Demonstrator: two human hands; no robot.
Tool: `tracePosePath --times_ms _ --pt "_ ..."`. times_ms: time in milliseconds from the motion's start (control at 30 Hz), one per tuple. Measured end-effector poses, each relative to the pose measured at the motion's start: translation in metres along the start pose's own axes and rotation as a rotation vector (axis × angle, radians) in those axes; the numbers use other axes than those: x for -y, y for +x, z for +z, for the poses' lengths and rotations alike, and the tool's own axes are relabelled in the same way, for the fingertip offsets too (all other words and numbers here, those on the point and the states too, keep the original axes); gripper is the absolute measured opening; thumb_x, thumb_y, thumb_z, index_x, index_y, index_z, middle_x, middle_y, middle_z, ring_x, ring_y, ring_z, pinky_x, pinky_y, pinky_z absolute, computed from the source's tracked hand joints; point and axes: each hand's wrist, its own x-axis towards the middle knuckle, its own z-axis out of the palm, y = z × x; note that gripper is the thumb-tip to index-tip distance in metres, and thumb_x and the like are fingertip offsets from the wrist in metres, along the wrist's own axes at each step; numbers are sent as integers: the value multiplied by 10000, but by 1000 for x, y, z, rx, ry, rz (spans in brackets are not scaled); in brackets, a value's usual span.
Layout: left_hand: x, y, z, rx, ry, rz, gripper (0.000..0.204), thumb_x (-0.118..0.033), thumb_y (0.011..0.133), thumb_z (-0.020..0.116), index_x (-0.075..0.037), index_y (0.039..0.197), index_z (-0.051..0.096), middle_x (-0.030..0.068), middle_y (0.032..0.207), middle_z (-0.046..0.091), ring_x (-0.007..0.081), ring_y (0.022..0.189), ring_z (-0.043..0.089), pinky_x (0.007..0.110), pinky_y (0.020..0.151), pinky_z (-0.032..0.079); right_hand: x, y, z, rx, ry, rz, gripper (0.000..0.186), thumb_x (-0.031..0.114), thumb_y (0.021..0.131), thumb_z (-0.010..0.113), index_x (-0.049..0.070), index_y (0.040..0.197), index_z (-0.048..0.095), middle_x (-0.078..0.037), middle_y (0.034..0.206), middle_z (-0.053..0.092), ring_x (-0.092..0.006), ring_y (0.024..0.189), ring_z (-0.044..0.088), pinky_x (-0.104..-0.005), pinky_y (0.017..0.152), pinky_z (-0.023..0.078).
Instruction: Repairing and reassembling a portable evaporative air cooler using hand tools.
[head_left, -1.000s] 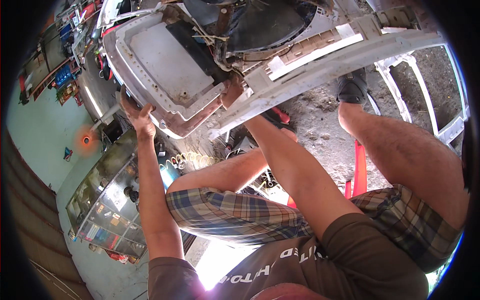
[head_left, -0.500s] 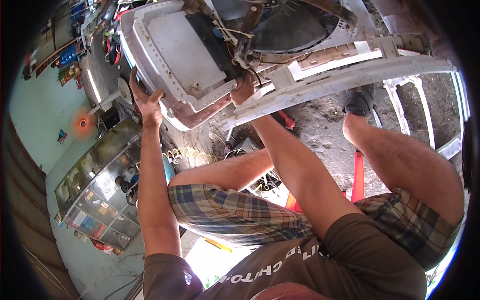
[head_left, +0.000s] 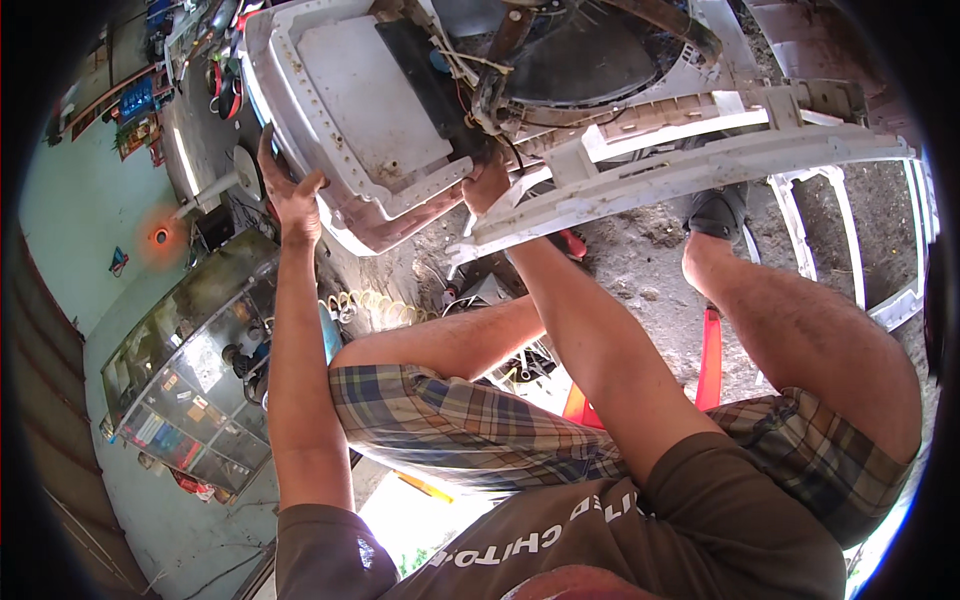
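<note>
A dirty white plastic appliance casing [head_left: 365, 110] is tilted in front of me, with a flat recessed panel and small holes along its rim. My left hand [head_left: 294, 205] holds its left outer edge, thumb apart from the fingers. My right hand [head_left: 486, 186] is closed on the lower inner edge, fingertips partly hidden. Beside that hand are rusty metal brackets [head_left: 490, 95], loose wires and a dark round part [head_left: 585, 70]. A long white frame bar [head_left: 680, 180] crosses over my right wrist area.
A white open frame [head_left: 850, 230] stands at the right near my sandalled foot [head_left: 718, 210]. Red legs [head_left: 709, 360] show beneath me. A coiled yellowish hose [head_left: 375, 308] lies on the dirt-covered floor. A glass cabinet [head_left: 190, 380] and a round-based white stand [head_left: 245, 172] are at the left.
The casing's lower corner has risen slightly, and the white bar's left end has shifted a little to the right. Both hands keep their places on the casing.
</note>
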Motion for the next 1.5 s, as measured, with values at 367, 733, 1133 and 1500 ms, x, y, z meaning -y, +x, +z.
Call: tracePosePath --times_ms 367,733,1133,1500 --pt "11 4 -16 19 -51 42 1093 -204 595 718 -139 1595 282 129 1393 537 263 1137 577 348 782 553 -50 -20 9 -36 136 -273 452 143 948 632 12 1362 506 -236 1150 707 -422 1028 702 -488 878 571" --pt "2 -5 -29 -64 8 0 1066 -146 567 632 -138 1585 313 119 1434 492 296 1301 491 431 1061 468 0 -11 5 499 669 303 633 31 796 605 20 1412 461 -158 1113 670 -301 963 674 -430 853 579" --pt "0 8 23 17 -86 59 1129 -275 570 732 -104 1601 306 128 1475 478 293 1325 480 416 1092 442 -74 25 -14 97 402 -199 544 10 873 608 46 1397 467 -165 1156 696 -325 1041 689 -436 897 584" --pt "-1 5 15 -2 -126 49 1142 -236 548 743 -116 1601 317 107 1449 493 264 1263 507 366 981 501 -75 21 -9 133 371 -182 512 160 874 697 42 1337 513 -162 1121 710 -321 1058 684 -443 923 548"
